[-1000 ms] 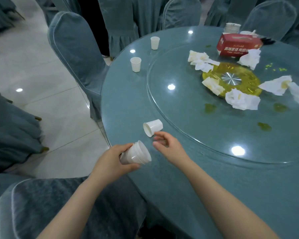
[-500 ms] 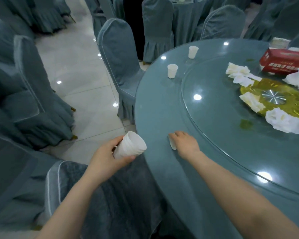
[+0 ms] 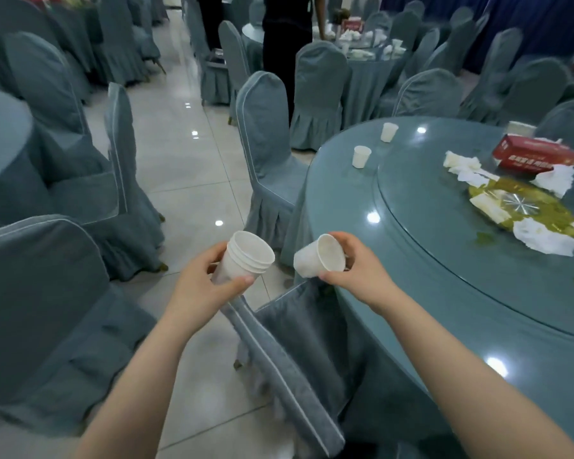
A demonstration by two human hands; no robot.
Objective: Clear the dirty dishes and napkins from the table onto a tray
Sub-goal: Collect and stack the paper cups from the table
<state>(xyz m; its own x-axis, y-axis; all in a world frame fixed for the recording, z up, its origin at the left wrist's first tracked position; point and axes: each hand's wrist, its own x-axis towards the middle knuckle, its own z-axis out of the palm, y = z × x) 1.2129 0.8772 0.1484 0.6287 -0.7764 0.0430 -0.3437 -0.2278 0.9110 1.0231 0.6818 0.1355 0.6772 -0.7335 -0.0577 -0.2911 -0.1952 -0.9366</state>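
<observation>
Single paper cup (image 3: 318, 260), gripped in the right hand (image 3: 355, 271), fingers and thumb curled round it near the rim, held in the air just off the edge of the round table (image 3: 411, 293). Tipped on its side: base pointing left toward the other hand, open mouth facing back toward the palm. Stack of nested cups (image 3: 246, 258) gripped in the left hand (image 3: 206, 283), thumb across the front, fingers wrapped behind, mouth turned up and slightly right. Cup and stack close but apart, a narrow gap between the cup's base and the stack's rim. Long axes not yet lined up: the cup's running roughly level, the stack's steeply upward. Likely next, a nesting move, base first into the open top, calling for a tilt of the cup downward or the stack further over. Still on the table, well apart from both hands: two upright cups (image 3: 361, 156) near the far edge, crumpled napkins (image 3: 544, 240) and a red tissue box (image 3: 534, 155) on the glass turntable. No tray in view.
</observation>
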